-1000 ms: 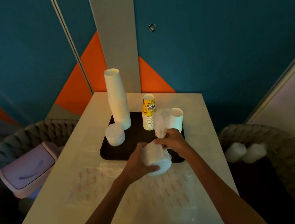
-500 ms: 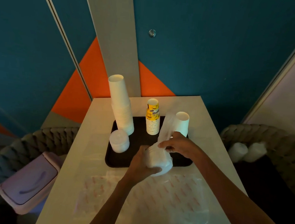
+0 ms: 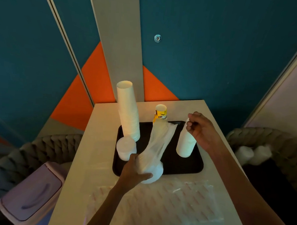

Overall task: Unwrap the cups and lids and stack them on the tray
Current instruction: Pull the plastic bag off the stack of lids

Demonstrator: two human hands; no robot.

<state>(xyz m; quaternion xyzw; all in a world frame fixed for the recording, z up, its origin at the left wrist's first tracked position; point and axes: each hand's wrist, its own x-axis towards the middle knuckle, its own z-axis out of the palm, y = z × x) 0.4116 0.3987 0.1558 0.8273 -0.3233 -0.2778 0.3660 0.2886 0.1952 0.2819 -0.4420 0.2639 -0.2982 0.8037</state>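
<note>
Three cup stacks stand on black tray (image 3: 184, 167), ctr frame: tall white stack (image 3: 128, 111) at its left, yellow-printed stack (image 3: 161, 113) at back, short white stack (image 3: 185, 145) at right. Bare lid stack (image 3: 125, 148) at tray's left edge. L hand (image 3: 135, 170) grips wrapped lids (image 3: 153, 172) at tray's near edge, fingers curled round bundle; wrap's loose end (image 3: 162, 138) stands up, apart from R hand (image 3: 201, 130). R hand right of ctr, fingers curled by short stack's top; can't tell if pinching anything. Printed clear wrap (image 3: 157, 199) flat on table (image 3: 102, 144), lower ctr.
</note>
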